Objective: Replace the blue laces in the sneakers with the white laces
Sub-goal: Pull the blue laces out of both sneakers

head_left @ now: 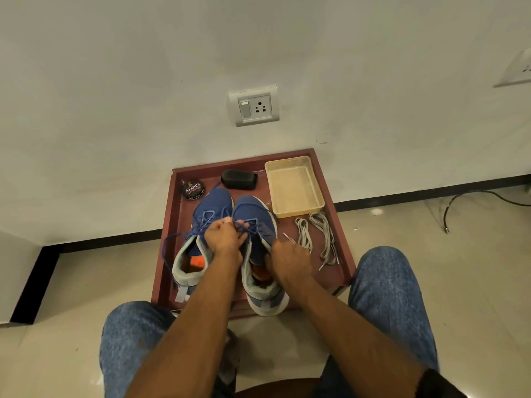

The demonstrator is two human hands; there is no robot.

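Tiled floor, maroon tray (172, 225) at centre frame. Left hand (225, 235) pinches blue lace (201, 222) over the right-side sneaker (258, 254); right hand (290, 259) grips its collar. Advice: steady the shoe, draw lace out eyelet by eyelet. White laces (319, 237) lie right of the shoes. Fingertips hidden.

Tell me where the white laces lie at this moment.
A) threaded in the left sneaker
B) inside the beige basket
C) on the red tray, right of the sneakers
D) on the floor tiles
C: the white laces lie bundled on the bare red tray, in front of the beige basket and right of the right sneaker.
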